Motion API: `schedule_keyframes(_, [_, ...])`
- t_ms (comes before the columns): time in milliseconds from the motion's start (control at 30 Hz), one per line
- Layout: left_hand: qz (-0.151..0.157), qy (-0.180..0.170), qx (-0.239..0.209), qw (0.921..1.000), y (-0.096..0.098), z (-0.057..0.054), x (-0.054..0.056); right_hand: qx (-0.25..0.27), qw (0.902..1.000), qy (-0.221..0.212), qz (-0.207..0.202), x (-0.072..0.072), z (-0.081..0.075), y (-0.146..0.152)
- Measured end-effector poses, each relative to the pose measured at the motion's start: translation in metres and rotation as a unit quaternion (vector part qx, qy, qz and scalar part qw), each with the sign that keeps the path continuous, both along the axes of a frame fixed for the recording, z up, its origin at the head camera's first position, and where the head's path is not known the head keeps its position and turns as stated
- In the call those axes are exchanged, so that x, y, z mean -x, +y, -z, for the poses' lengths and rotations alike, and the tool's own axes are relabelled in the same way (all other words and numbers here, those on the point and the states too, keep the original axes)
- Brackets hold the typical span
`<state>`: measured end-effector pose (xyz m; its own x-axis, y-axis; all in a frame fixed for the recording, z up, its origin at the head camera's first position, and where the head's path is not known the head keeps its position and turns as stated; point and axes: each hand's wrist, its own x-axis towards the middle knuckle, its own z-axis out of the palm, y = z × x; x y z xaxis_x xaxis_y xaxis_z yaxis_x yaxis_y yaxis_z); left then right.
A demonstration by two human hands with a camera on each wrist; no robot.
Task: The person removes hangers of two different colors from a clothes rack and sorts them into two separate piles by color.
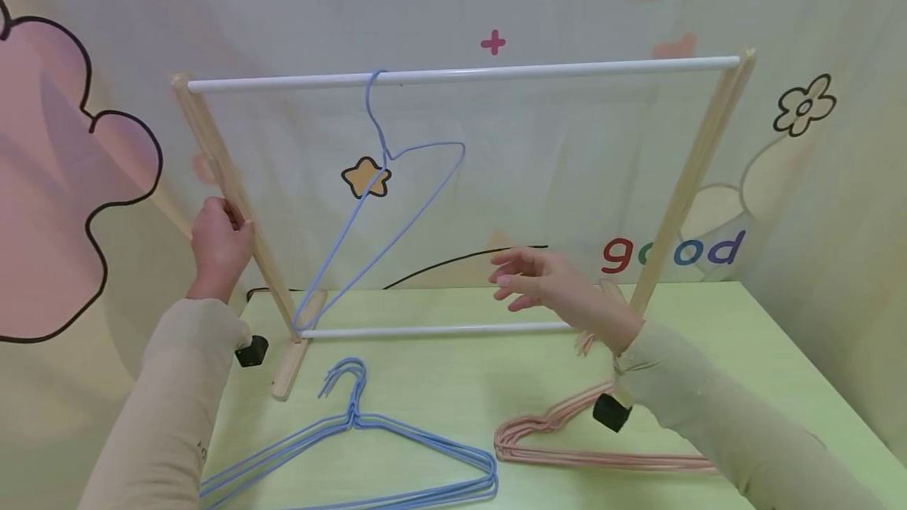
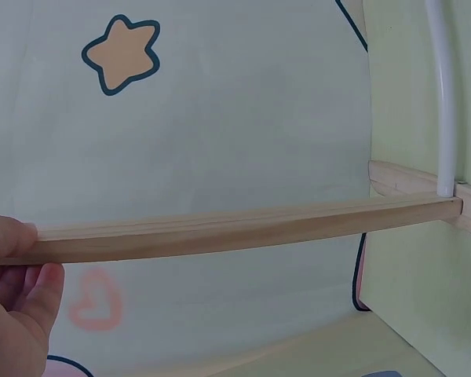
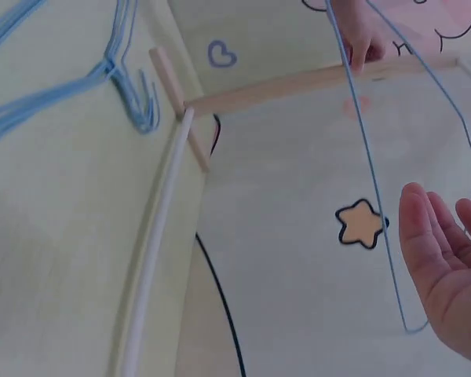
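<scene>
A garment rack with a white top rail (image 1: 538, 71) and wooden side posts stands on the table. My left hand (image 1: 221, 246) grips the left wooden post (image 2: 220, 234), thumb on one side and fingers on the other. From the top rail hangs one blue hanger (image 1: 418, 215) by its hook, tilted, its low end near the foot of the left post. My right hand (image 1: 542, 282) is in the air right of that hanger, fingers loosely bent with nothing between them. In the right wrist view the right hand (image 3: 447, 275) appears beside the hanging hanger's wire.
Several blue hangers (image 1: 425, 441) lie stacked on the pale green table (image 1: 439, 384) in front of the rack. Several pink hangers (image 1: 538, 427) lie to their right, partly under my right forearm. A white lower rail (image 1: 439, 330) joins the posts near the tabletop. A printed curtain (image 1: 553, 179) hangs behind.
</scene>
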<state>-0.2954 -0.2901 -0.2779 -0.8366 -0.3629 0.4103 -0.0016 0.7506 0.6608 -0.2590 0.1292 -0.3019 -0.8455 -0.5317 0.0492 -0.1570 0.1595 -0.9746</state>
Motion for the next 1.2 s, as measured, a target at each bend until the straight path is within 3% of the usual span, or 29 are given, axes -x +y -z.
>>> schedule_keyframes(300, [0.001, 0.008, 0.001, 1.0, 0.0, 0.0, -0.002, 0.112, 0.991, -0.067, -0.031, 0.002, -0.027, -0.073])
schedule_keyframes(567, [0.006, 0.008, 0.008, 0.9999, -0.002, 0.002, 0.001, 0.21, 0.9683, -0.133, -0.026, 0.011, -0.04, -0.125])
schedule_keyframes(900, [-0.006, 0.02, 0.013, 0.9997, -0.001, 0.001, 0.001, 0.258, 0.9522, -0.162, -0.02, 0.013, -0.05, -0.168])
schedule_keyframes(1033, [-0.003, 0.018, 0.011, 0.9998, 0.0, 0.001, 0.0, 0.261, 0.9538, -0.149, 0.002, 0.012, -0.054, -0.172])
schedule_keyframes(1200, [0.001, 0.012, 0.01, 0.9999, -0.002, 0.001, 0.001, 0.233, 0.9656, -0.116, 0.013, 0.008, -0.066, -0.167])
